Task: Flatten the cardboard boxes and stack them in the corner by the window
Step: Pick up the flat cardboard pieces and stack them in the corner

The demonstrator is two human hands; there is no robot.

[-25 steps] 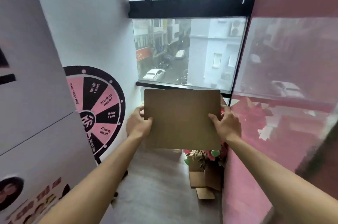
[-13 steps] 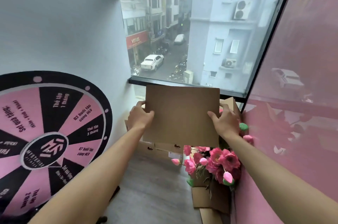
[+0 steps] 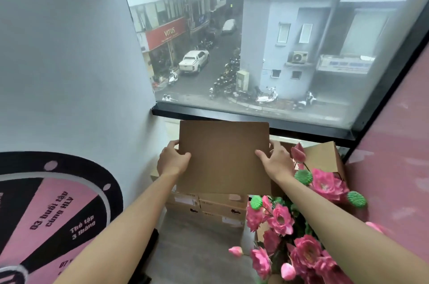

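both hands' grip, left (image 3: 173, 159) and right (image 3: 275, 159), holds flattened cardboard (image 3: 224, 157); fingertips hidden behind

Head view faces forward and down, close over hands (image 3: 222, 163) toward window (image 3: 255, 40)

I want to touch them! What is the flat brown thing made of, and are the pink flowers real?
The flat brown sheet, held by the left hand and right hand, looks like cardboard: plain matte brown, stiff, with straight edges. The pink flowers are probably fake, fabric or plastic: very even bright petals and neat green pods. I cannot be sure.
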